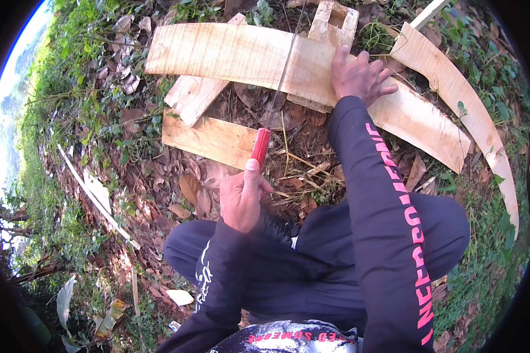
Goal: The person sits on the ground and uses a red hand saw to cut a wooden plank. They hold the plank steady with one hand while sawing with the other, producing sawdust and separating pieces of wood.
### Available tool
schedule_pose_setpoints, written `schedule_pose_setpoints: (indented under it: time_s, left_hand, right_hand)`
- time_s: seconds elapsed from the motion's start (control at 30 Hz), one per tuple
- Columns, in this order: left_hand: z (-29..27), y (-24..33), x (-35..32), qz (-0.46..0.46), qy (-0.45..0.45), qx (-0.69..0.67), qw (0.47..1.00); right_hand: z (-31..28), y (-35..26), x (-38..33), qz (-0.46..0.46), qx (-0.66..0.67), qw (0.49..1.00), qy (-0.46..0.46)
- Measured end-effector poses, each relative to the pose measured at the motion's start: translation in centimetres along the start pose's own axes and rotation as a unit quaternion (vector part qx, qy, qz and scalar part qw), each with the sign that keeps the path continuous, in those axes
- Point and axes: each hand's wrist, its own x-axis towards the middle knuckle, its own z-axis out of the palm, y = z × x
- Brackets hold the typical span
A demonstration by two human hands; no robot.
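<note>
Down near the middle of the view, the left hand [242, 200] is closed in a fist around the red handle of a thin-bladed handsaw [261, 145], thumb laid along the top of the grip and pointing forward. Its dark-sleeved forearm comes up from the lower edge, over a bent knee in dark trousers. The saw's narrow metal blade runs away from the hand, up and slightly right, and crosses the long pale curved wooden plank [241, 54] that lies across the ground ahead.

The right hand [359, 75] is pressed flat on that same plank, just right of the blade, fingers spread and holding nothing; its arm, in a black sleeve with pink lettering, stretches straight out from the body.

Most of the handle is hidden inside the fist, and the blade is so thin that its far end is hard to make out against the wood and soil.

Around the work lie a flat rectangular board [209, 139] under the plank, a short offcut [195, 95] leaning over it, a small wooden frame piece [334, 19] beyond, and a second long curved strip of pale wood [471, 112] to the right. Dry brown leaves [189, 188] and green weeds cover the ground.
</note>
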Motion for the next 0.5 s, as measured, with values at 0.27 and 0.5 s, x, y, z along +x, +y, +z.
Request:
schedule_pose_setpoints:
  time_s: [0.27, 0.5]
  left_hand:
    - [-0.5, -0.1, -0.4, -0.022, 0.005, -0.003, 1.0]
    - [-0.5, 0.2, -1.7, -0.031, 0.012, 0.006, 0.999]
  right_hand:
    - [0.2, -0.3, -0.4, 0.008, -0.001, 1.0, -0.004]
    - [0.0, 0.1, -0.1, 0.0, -0.004, 1.0, 0.001]
